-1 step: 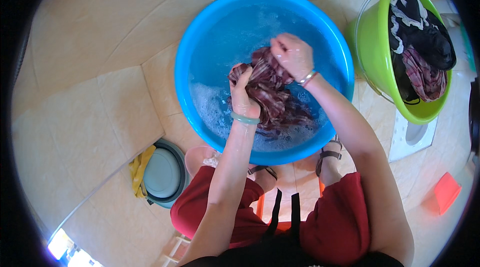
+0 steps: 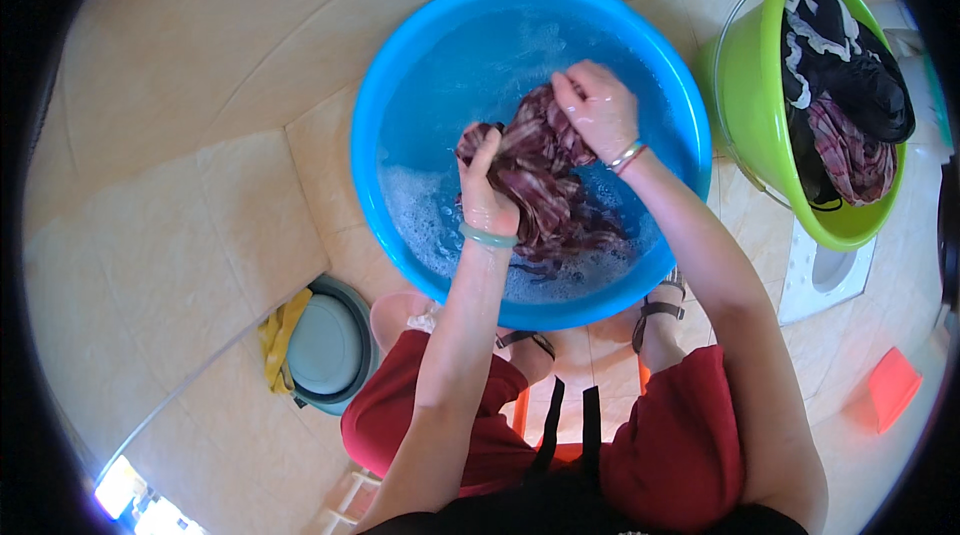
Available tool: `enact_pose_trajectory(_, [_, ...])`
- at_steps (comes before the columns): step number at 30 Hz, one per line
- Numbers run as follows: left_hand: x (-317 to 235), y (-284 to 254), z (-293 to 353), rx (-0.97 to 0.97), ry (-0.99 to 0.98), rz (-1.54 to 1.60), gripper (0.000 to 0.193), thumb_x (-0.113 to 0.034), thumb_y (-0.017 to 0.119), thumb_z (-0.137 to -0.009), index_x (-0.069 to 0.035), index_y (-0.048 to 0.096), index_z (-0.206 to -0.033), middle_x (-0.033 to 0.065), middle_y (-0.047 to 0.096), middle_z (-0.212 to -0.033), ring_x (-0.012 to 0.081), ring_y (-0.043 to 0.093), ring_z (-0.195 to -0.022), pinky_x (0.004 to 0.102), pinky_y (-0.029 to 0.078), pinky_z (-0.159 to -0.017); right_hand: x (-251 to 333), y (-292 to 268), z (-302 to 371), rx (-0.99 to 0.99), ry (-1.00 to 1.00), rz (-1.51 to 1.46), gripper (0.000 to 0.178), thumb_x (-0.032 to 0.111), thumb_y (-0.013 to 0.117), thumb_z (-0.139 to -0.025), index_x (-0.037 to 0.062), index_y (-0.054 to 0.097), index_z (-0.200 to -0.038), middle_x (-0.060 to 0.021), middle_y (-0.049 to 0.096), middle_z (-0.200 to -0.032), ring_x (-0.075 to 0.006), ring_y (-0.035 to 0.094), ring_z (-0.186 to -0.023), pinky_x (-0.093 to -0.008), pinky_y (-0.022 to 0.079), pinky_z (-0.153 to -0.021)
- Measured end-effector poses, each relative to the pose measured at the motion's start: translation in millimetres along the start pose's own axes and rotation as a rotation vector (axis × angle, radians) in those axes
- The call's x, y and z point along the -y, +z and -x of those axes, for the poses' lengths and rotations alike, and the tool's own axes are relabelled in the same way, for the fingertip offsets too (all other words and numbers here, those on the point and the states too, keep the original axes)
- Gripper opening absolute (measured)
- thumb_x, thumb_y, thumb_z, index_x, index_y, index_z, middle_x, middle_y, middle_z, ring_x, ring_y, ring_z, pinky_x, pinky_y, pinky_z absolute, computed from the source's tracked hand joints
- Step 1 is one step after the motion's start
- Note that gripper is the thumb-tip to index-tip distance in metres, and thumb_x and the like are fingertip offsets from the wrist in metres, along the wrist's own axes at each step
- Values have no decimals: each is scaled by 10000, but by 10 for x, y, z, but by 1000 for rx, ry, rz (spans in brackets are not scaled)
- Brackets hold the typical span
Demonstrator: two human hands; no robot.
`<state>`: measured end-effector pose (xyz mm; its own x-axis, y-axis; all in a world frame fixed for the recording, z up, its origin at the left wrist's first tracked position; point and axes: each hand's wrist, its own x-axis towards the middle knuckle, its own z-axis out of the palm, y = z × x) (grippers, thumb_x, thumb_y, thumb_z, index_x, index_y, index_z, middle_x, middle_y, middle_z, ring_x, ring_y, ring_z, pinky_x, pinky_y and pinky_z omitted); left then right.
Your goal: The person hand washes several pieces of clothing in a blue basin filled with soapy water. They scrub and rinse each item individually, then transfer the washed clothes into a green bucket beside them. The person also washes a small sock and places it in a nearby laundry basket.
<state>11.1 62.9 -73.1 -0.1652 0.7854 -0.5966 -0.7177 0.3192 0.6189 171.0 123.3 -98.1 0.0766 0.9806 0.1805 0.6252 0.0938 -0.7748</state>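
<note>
A wet dark-red plaid garment [image 2: 545, 185] is bunched up in the large blue basin [image 2: 367, 175], its lower folds trailing in soapy water. My left hand [image 2: 487, 185], with a green bangle at the wrist, is closed round the garment's left side, thumb on top. At the upper right of the same cloth, my right hand [image 2: 603, 113] grips a fold with curled fingers; its fingertips are a little blurred. White suds [image 2: 410, 210] float along the basin's left and near sides.
A green bucket [image 2: 740, 105] piled with dark and plaid clothes stands right of the basin. A white floor fixture [image 2: 800, 285] lies below it, and a red-orange object [image 2: 893, 387] farther right. At left are a grey-green round basin [image 2: 325, 345] and a yellow cloth [image 2: 283, 340].
My right hand has shifted slightly to the right, drawing the garment's upper fold with it. My left hand stays nearly in place.
</note>
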Motion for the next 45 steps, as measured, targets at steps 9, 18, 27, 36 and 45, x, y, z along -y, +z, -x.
enact_pose_trajectory(9, [16, -209, -241, 14, -57, -20, 582, 33, 451, -968, -279, 382, -1454, 70, 485, -1370, 267, 508, -1206, 475, 457, -1004, -130, -10, 367, 541, -5, 399, 742, 322, 806, -707, 227, 474, -1364, -81, 317, -1511, -443, 362, -1310, -577, 409, -986])
enact_pose_trajectory(18, [-53, 2, -343, 247, -230, -23, 655, -563, 516, -932, -47, 492, -1335, 107, 558, -1320, 260, 521, -1217, 422, 410, -1047, -21, 234, 384, 154, 57, -308, 370, 94, 730, -715, 47, 629, -1067, -201, 578, -1125, -392, 542, -1096, -444, 445, -959])
enact_pose_trajectory(27, [-293, 206, -255, 561, -396, 484, 441, -193, 474, -994, -309, 377, -1408, 206, 443, -1383, 423, 528, -1161, 509, 547, -868, 1171, -485, 674, 266, -576, 19, 207, 301, 708, -696, 149, 634, -815, 29, 560, -1066, -251, 517, -985, -410, 452, -716])
enact_pose_trajectory(36, [-446, -9, -84, 575, -480, 472, 366, -178, 451, -989, -207, 429, -1353, 176, 489, -1336, 347, 549, -1143, 462, 518, -908, 1346, -299, 551, -14, -602, -108, 230, 378, 754, -666, 228, 627, -786, 54, 542, -960, -222, 493, -816, -329, 428, -587])
enact_pose_trajectory(45, [-391, -53, 30, 453, -290, 350, 324, -163, 428, -984, -105, 480, -1298, 145, 534, -1289, 271, 570, -1125, 416, 488, -948, 1268, -219, 225, -84, -581, -371, 213, 175, 779, -632, 117, 574, -639, -38, 548, -714, -243, 589, -655, -336, 485, -491])
